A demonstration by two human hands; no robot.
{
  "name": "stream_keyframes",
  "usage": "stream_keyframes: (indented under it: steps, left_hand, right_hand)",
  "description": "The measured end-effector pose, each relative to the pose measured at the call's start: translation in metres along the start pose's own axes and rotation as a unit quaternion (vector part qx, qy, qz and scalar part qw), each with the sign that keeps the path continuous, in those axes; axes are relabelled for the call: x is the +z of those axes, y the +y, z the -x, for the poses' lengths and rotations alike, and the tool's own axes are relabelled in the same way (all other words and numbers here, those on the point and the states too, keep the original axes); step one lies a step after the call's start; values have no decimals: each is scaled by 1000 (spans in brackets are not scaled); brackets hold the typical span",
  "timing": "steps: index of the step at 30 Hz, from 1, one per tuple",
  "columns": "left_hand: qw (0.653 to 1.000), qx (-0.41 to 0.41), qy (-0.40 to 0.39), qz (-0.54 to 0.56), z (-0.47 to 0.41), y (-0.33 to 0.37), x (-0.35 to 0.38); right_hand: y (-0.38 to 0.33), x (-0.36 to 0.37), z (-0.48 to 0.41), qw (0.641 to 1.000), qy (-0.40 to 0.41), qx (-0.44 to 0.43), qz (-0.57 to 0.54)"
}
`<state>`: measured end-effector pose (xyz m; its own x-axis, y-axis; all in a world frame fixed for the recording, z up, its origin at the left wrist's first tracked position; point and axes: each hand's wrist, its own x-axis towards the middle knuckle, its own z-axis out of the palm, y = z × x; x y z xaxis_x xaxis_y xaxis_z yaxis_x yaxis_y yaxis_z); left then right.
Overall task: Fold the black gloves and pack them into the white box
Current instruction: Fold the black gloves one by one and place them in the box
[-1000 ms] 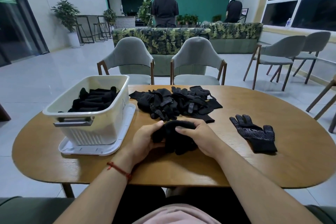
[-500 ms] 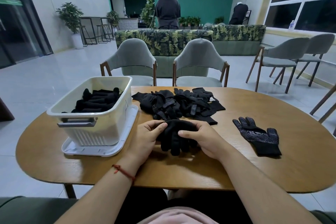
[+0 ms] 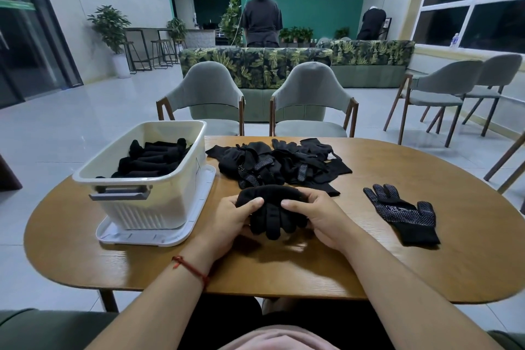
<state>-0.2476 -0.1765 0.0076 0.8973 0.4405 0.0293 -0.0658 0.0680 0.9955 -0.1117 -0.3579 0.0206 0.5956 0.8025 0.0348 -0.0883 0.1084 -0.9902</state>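
You have both hands curled round one glove bundle (image 3: 271, 207) at the near middle of the bench (image 3: 369, 270). Your left hand (image 3: 230, 221) grips its left end and your right hand (image 3: 321, 216) its right end, each thumb pressed on top; the other fingers are hidden behind or under the cloth. One end arches over the top while the glove fingers hang loose toward you, so the fold looks unfinished. Tuck those loose fingers under or into the arch before either hand lets go, and squeeze the roll tight so it cannot spring open. The white box (image 3: 153, 207) stands just left of your hands on a white tray (image 3: 181, 233) and already holds a row of folded gloves (image 3: 153, 159). Its wall hides how much room is left at the near end. Lift the bundle over the rim rather than dragging it, and lay it alongside the others, facing the same way. The unfolded pile (image 3: 278, 165) lies just beyond your hands. A single glove (image 3: 400, 213) lies flat to the right, apart.
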Motion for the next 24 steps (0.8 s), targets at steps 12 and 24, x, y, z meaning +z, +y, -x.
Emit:
stream_keyframes:
  steps: [12,24]
  left_hand:
    - [999,-15,-30,42,9,14,5]
    - [998,29,-31,57,7,8,4]
  right_hand:
    - [1,0,-2,999,30,6,-17]
    - [0,-8,-1,997,8,14,-73]
